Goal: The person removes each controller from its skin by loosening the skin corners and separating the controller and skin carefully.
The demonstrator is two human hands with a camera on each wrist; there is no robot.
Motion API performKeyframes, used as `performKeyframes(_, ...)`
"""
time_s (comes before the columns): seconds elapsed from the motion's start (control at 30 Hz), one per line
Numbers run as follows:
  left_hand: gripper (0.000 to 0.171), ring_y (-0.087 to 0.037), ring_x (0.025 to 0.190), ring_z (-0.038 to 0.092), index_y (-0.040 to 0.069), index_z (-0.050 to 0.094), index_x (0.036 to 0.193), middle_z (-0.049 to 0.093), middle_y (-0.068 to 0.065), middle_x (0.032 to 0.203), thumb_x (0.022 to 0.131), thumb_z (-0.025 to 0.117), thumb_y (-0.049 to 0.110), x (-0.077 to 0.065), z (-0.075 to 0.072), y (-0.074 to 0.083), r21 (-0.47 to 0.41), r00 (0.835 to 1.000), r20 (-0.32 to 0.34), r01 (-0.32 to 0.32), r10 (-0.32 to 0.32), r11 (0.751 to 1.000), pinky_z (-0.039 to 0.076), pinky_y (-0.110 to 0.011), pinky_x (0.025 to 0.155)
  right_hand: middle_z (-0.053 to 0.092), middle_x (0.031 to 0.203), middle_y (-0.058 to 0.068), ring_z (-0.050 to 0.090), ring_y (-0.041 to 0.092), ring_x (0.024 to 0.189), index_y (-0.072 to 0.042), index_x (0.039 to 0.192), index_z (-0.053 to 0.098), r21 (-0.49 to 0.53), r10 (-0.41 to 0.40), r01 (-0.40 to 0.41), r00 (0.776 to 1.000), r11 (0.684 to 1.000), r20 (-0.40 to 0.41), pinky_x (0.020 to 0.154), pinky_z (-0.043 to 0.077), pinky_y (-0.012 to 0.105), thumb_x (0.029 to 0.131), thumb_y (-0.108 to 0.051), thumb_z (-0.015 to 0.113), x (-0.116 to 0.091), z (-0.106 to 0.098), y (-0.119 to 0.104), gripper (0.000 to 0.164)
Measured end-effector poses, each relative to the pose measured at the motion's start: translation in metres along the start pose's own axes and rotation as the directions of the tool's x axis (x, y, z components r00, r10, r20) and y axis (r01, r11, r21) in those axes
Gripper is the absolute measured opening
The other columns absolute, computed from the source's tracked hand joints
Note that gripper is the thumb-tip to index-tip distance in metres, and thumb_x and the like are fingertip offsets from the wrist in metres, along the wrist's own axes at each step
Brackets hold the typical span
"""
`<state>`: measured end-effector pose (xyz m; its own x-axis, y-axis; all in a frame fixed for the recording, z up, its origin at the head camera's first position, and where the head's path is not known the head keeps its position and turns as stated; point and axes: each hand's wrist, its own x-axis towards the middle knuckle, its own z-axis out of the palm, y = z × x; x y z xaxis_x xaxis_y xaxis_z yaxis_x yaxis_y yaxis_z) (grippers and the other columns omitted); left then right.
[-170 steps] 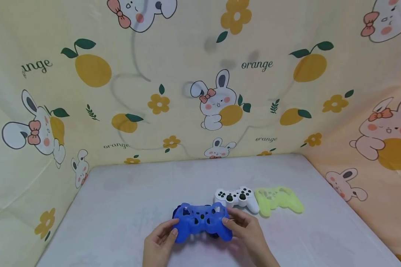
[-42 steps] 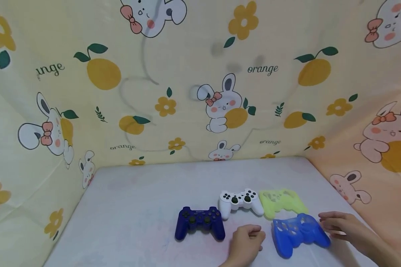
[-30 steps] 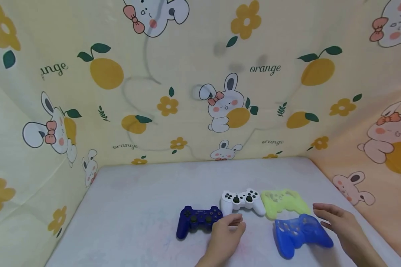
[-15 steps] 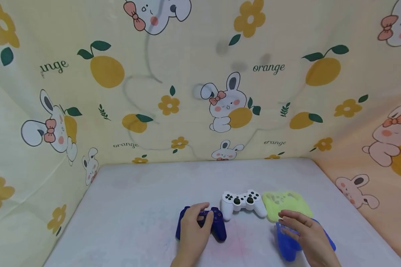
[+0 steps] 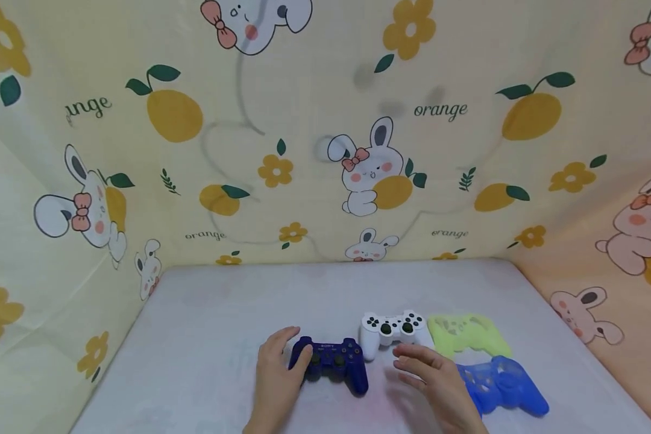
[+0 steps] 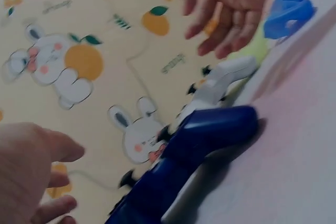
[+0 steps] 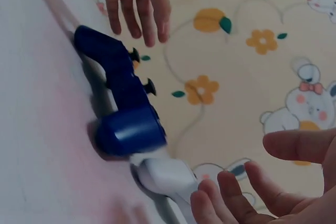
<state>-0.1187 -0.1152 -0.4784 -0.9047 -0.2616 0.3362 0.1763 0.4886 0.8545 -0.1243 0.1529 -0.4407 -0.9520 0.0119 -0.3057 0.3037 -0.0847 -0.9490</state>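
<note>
A dark blue game controller lies on the table, sticks up. At its left end hovers my left hand; the right wrist view shows that hand above the controller with fingers extended and a gap below them. My right hand is in the air right of the controller, fingers loosely bent and holding nothing. It partly covers a bright blue silicone controller cover lying on the table. Behind the hand sits a white controller, with a yellow-green silicone cover beside it.
The pale table is enclosed at the back and sides by a cream cloth printed with rabbits and oranges. The white controller stands close to the dark blue one's right end.
The blue cover, first held by both hands over the dark controller, now lies at the right. My left hand has moved left across the controller; my right hand has come left off the cover.
</note>
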Motion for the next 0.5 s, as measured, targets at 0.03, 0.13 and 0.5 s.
performKeyframes(0.03,0.038,-0.027,0.119,0.051,0.012,0.068,0.12,0.061,-0.004,0.125,0.085,0.079,0.021,0.002,-0.004,-0.003,-0.009,1.0,0.026,0.018,-0.018,1.0,0.046,-0.046,0.094,0.06,0.124,0.018,0.06,0.032,0.109,0.005,0.127,0.06,0.004,-0.005,0.005,1.0,1.0,0.018,0.095,0.047,0.049,0.094,-0.009,0.066,0.001,0.003,0.0,0.036)
performKeyframes(0.13,0.046,-0.03,0.122,0.052,0.012,0.066,0.125,0.059,-0.007,0.129,0.084,0.08,0.028,0.008,-0.017,-0.011,-0.055,0.99,0.106,0.098,-0.091,0.994,0.047,-0.047,0.094,0.061,0.124,0.019,0.062,0.033,0.105,0.006,0.128,0.059,-0.011,-0.023,0.024,0.997,1.0,0.067,0.093,0.048,0.048,0.092,-0.007,0.068,0.005,0.01,0.003,0.039)
performKeyframes(0.5,0.069,-0.032,0.113,0.061,-0.006,0.057,0.131,0.063,-0.017,0.125,0.082,0.081,0.037,0.013,-0.033,-0.036,-0.175,0.909,0.342,0.313,-0.24,0.934,0.052,-0.036,0.088,0.066,0.113,0.02,0.066,0.033,0.1,0.011,0.125,0.057,0.026,-0.048,0.043,0.973,0.999,0.227,0.092,0.049,0.045,0.09,-0.005,0.068,0.019,0.016,0.014,0.04)
